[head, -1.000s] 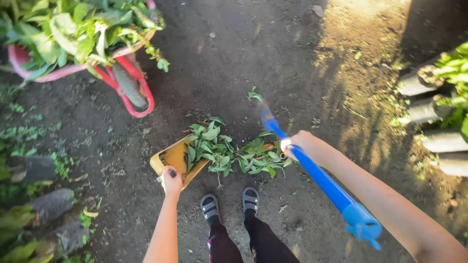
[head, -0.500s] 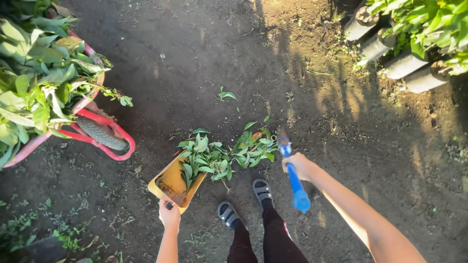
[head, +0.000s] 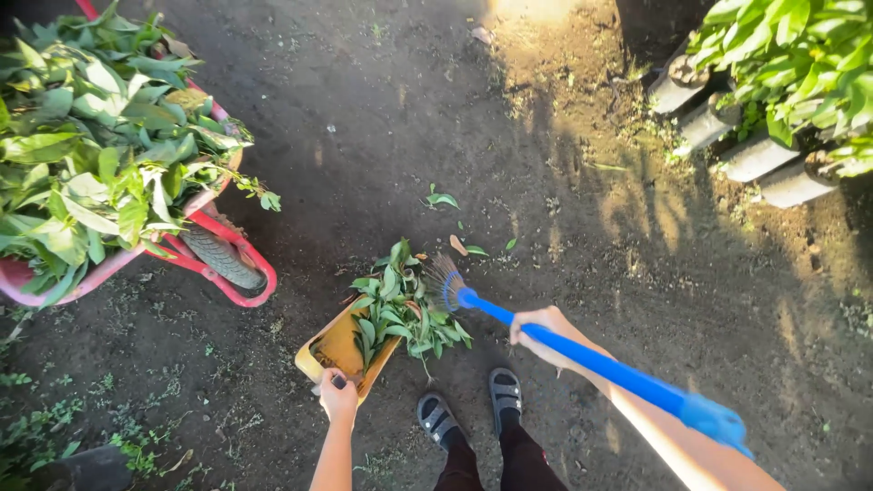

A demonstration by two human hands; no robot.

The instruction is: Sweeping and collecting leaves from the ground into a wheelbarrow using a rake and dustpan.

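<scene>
Yellow plastic dustpan [head: 338, 350] is gripped at its near end by the left hand [head: 338, 398], fingers curled around it, and a heap of green leaves [head: 400, 309] is piled at its mouth on the dirt ground [head: 546, 182]. A blue broom [head: 582, 356] is clasped in the closed right hand [head: 538, 333], its bristles touching the leaves. A red wheelbarrow [head: 227, 259] filled with leaves is seen at the ground's left edge.
</scene>
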